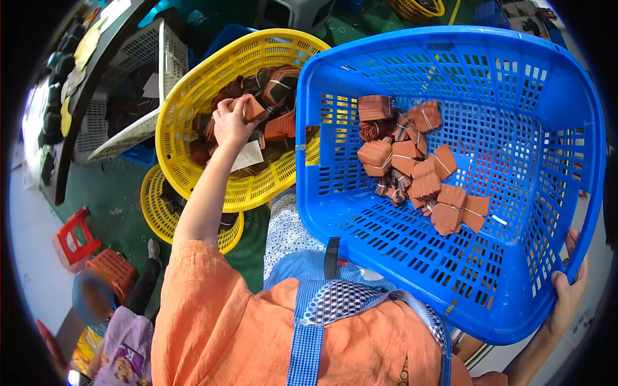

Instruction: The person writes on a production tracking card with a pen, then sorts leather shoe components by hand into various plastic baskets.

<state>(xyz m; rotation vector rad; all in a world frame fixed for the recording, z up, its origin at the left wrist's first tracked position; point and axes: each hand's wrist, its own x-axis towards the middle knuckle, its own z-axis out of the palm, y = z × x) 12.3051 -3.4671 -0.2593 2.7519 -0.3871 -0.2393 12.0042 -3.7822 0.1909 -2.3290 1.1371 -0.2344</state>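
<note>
My left hand (230,122) reaches into a round yellow basket (187,96) and grips a tied brown bundle (253,108) of flat pieces. More brown and dark bundles lie under it in that basket. My right hand (568,283) holds the near right rim of a big blue slotted crate (515,83) that rests on my lap. Several tied brown bundles (418,164) lie piled in the middle of the crate.
A second, smaller yellow basket (154,199) sits below the first. A white slotted crate (138,71) stands at the upper left beside a dark table edge. A red stool (74,235) and an orange crate (116,270) stand on the green floor. Another person sits at lower left.
</note>
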